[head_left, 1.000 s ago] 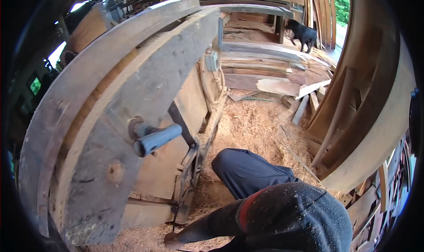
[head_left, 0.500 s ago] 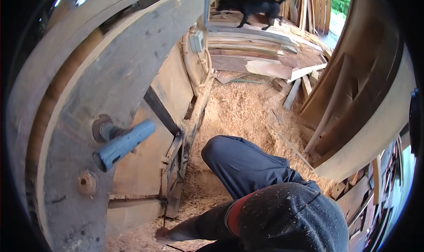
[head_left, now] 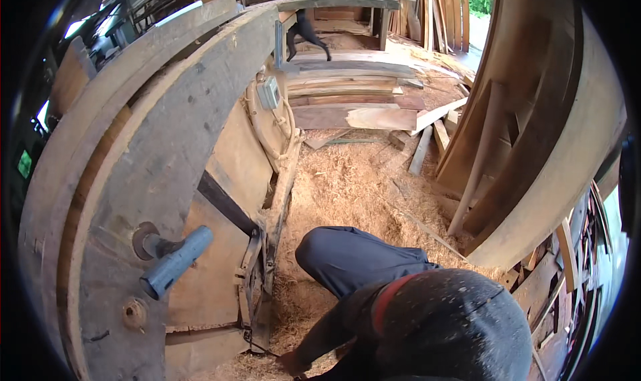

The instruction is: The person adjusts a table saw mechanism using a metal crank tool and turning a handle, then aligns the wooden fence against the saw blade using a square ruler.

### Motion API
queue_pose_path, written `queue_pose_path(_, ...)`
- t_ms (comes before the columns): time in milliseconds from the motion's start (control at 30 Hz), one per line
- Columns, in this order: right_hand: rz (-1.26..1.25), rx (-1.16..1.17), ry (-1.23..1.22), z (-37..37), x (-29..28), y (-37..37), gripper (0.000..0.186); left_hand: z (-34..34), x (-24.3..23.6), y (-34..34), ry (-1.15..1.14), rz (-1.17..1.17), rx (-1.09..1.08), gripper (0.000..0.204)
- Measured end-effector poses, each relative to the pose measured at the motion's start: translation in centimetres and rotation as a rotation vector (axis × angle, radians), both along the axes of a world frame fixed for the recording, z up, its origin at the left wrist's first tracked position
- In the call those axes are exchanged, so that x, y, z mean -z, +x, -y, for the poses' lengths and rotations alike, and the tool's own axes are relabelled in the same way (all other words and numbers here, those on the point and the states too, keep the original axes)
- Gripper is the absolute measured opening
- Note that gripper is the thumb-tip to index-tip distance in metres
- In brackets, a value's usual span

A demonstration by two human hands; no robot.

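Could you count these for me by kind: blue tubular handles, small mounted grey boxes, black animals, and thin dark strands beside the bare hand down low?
Blue cylindrical metal-looking handle: 1
Small grey rectangular box: 1
Black dog-like animal, partly hidden: 1
Thin dark cord-like strand beside the bare hand: 1
Total: 4

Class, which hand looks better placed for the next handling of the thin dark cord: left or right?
Probably the right: the right hand is low by the shavings, beside the visible end of the cord. The left hand is not in view.
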State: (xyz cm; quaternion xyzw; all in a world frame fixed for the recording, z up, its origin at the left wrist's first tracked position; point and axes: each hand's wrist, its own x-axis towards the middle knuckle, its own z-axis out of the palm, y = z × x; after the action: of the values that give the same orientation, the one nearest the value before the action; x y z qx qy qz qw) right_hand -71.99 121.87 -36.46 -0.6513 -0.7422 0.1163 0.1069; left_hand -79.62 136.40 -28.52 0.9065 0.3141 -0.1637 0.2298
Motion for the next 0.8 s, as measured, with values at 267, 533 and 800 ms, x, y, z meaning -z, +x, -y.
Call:
queue_pose_path(267,-0.291,0.546,0.632,17.8,-19.6,9.3,0.032,-0.9,-11.9,1.1,-0.054,0.897,-0.242,0.057)
queue_pose_path(533,0.700,0.900,0.616,21.2,-45.4,15.9,0.062,-2.3,-41.0,3.8,0.555,1.822,-0.171,0.046)
queue_pose_path(800,-0.196,1.103,0.384,14.2,-42.1,15.4,0.078,-0.3,-44.4,9.9,0.267,1.677,0.145,0.038)
